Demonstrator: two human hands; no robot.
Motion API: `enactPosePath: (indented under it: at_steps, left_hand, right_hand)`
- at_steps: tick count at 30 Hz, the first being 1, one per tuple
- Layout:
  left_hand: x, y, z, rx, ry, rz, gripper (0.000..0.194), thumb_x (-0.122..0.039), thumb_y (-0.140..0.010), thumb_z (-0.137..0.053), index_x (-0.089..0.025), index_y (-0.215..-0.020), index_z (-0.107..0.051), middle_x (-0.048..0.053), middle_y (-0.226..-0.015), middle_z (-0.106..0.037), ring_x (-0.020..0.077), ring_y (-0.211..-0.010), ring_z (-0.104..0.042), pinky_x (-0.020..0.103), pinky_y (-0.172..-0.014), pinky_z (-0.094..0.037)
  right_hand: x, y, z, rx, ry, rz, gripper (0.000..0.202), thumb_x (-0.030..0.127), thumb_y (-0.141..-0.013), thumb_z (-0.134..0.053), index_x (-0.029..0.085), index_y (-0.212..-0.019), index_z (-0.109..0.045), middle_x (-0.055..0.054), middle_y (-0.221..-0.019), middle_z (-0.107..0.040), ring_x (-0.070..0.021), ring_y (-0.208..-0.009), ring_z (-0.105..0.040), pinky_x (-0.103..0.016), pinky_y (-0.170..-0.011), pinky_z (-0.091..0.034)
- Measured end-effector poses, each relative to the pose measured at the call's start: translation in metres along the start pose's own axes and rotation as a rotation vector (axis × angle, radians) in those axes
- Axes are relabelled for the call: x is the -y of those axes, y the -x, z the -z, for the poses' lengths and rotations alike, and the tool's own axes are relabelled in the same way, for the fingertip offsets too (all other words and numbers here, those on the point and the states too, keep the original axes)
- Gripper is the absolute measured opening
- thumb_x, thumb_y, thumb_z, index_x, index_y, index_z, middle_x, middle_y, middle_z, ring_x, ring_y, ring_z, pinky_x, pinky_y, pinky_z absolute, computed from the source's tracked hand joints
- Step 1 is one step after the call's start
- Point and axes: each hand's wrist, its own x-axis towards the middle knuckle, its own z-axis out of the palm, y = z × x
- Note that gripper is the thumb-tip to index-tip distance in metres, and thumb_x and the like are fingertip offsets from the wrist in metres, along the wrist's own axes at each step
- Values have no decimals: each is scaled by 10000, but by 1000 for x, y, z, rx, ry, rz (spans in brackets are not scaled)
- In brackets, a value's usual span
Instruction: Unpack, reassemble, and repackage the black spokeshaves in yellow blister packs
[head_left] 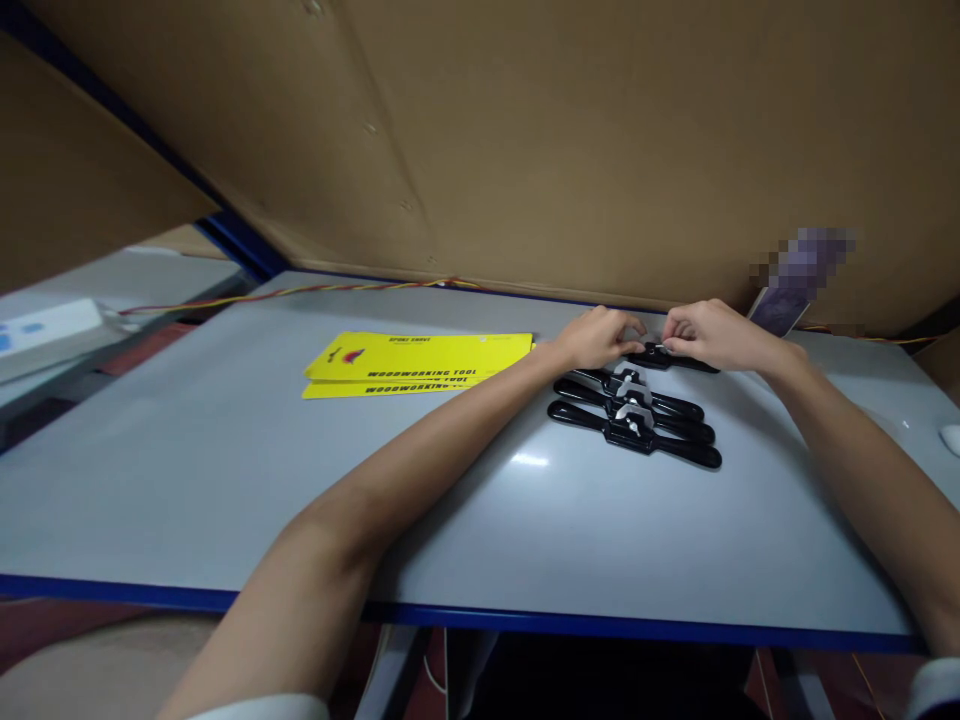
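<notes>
A black spokeshave (686, 361) lies near the back of the table, between my two hands. My left hand (598, 338) has its thumb and fingers curled on the left part of this spokeshave. Bent and pinched together, the fingers of my right hand (701, 332) are at the small silver metal piece in its middle. Just in front, three more black spokeshaves (630, 437) with silver blades and wing-like screws lie in a row, close together. The left forearm passes beside them. Exactly what the fingertips grip is partly hidden.
Yellow printed cards (420, 358) reading "WOODWORKING TOOL" lie overlapped on the grey table (187, 470). A brown board wall (525, 150) rises at the back, with a purple pictured object (787, 300) against it. A red-yellow cable (322, 289) runs along the rear edge.
</notes>
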Motion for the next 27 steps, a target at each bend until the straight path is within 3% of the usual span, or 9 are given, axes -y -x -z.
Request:
enactPosePath:
  at_steps: [4, 14, 21, 27]
  left_hand:
    - [-1, 1, 0, 0, -15, 5, 369, -370, -958, -641, -174, -1252, -747, 52, -819, -758, 208, -716, -638, 289, -709, -400]
    - [-4, 1, 1, 5, -47, 6, 382, -358, -950, -620, -174, -1265, -736, 52, -806, -743, 212, -730, -644, 288, -712, -416]
    - [2, 4, 12, 70, 4, -159, 397, -360, -998, -530, -150, -1286, -706, 21, -729, -679, 171, -638, -563, 266, -659, -374]
    - [14, 7, 13, 11, 90, -258, 388, -268, -964, -463, -128, -1217, -722, 17, -729, -664, 145, -618, -521, 258, -673, -389]
  right_hand:
    - [-1, -2, -5, -9, -38, 14, 108, 263, -861, -629, 206, -879, -719, -39, -825, -787, -196, -747, -707, -304, -700, -475]
    - [3, -4, -12, 10, 21, 12, 168, 299, -910, -633, 205, -838, -751, -19, -742, -745, -168, -667, -628, -288, -670, -401]
    - [10, -2, -17, 29, 274, -2, 173, 275, -973, -596, 202, -935, -748, -57, -807, -735, -187, -712, -617, -297, -662, -345]
    - [13, -1, -17, 30, 342, -52, 208, 332, -998, -557, 208, -944, -714, -59, -829, -721, -192, -722, -593, -307, -636, -304]
